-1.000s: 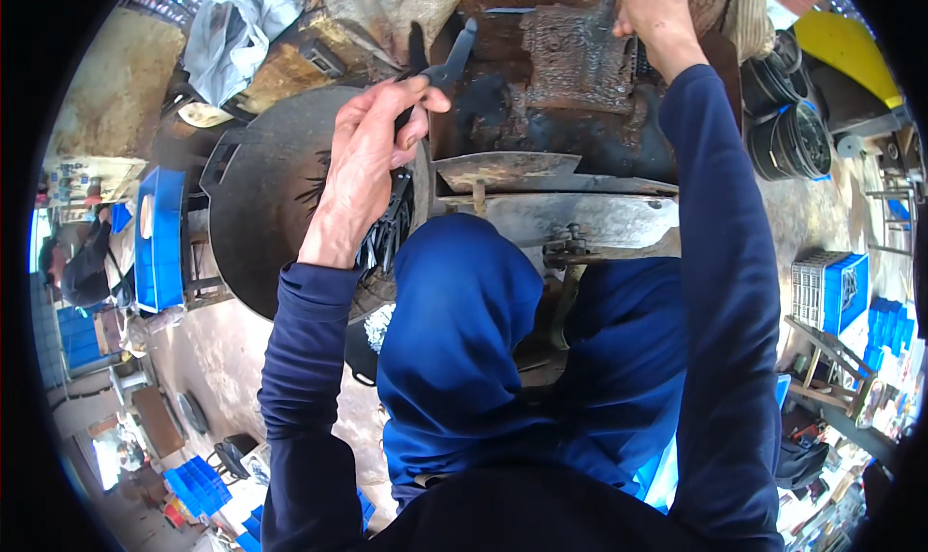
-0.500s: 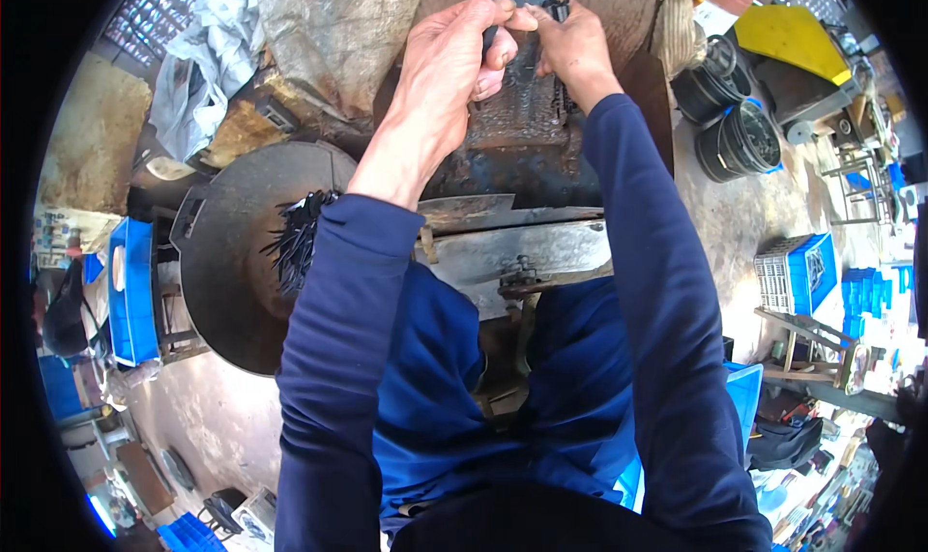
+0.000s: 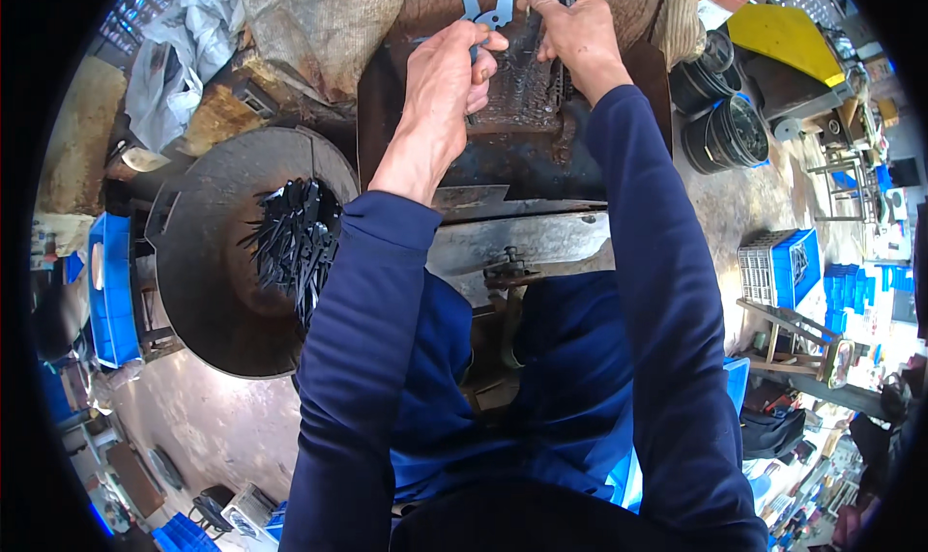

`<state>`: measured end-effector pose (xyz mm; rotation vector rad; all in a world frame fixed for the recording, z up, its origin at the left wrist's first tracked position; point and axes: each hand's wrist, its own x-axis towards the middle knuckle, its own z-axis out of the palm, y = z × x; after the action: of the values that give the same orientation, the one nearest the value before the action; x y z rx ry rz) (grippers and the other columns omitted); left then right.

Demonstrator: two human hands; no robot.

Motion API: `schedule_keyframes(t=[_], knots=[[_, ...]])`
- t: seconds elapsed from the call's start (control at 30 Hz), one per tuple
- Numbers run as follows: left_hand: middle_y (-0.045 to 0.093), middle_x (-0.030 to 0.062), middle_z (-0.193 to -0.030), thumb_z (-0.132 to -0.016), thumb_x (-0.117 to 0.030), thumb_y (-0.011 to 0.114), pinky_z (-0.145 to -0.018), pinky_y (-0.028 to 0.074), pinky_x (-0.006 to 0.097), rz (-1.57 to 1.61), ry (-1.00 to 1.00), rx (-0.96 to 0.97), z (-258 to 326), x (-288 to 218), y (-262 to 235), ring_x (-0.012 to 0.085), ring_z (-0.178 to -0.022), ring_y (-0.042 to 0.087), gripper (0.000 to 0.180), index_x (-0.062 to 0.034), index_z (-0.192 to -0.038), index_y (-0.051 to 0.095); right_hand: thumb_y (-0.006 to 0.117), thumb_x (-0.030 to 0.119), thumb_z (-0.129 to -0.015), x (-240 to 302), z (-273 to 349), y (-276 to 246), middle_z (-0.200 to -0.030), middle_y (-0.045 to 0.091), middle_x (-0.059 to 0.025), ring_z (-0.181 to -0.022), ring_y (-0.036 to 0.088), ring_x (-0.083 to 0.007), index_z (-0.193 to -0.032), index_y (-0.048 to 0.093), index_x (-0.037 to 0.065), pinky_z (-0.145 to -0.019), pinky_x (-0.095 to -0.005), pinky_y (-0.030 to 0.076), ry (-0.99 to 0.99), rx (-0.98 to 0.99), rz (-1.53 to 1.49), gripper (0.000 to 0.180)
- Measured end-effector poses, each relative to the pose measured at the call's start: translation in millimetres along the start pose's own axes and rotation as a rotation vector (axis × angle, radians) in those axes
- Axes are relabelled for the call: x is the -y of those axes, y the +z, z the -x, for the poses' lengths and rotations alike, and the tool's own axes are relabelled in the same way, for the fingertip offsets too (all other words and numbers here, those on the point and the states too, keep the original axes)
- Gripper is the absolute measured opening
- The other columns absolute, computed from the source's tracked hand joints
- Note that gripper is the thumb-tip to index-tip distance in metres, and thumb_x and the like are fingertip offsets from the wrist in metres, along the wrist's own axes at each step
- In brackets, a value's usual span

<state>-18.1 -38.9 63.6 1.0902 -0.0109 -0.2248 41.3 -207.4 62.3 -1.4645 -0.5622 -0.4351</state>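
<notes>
Both hands are up at the dark metal block (image 3: pixel 512 117), close together. The left hand (image 3: pixel 440 83) and the right hand (image 3: pixel 575 30) almost touch, so little room is between them. A metal bar (image 3: pixel 527 247) lies across under the arms. On the left, a big round pan (image 3: pixel 208 262) full of dark metal pieces (image 3: pixel 295 243) blocks that side. Black tubs (image 3: pixel 725 117) stand at the right.

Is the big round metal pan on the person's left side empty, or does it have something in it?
Not empty. The round metal pan holds a pile of dark metal pieces heaped toward its right side; the rest of its bottom is bare.
</notes>
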Motion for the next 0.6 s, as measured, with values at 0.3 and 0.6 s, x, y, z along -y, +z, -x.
schedule_keyframes(t=[0.3,0.6], knots=[[0.057,0.0025,-0.064,-0.092,-0.025,0.06,-0.05,0.037,0.025,-0.081,0.154,-0.016,-31.5,27.6,-11.2,0.0103,-0.054,0.049,0.022,-0.0056,-0.084,0.067,0.066,0.019,-0.094,31.1,-8.1,26.5,-0.065,0.06,-0.0029,-0.043,0.049,-0.012,-0.09,0.061,0.003,-0.04,-0.0276,0.04,0.489,-0.172,0.404,0.016],[0.07,0.0143,-0.075,-0.081,-0.021,0.062,-0.066,0.053,0.034,-0.154,0.325,-0.161,-8.8,18.4,16.7,0.0225,-0.067,0.067,0.024,0.0004,-0.086,0.071,0.065,0.029,-0.094,-2.9,-12.8,-7.7,-0.062,0.059,-0.0028,-0.048,0.053,-0.0119,-0.09,0.067,0.002,-0.048,-0.0279,0.044,0.464,-0.12,0.491,0.027]])
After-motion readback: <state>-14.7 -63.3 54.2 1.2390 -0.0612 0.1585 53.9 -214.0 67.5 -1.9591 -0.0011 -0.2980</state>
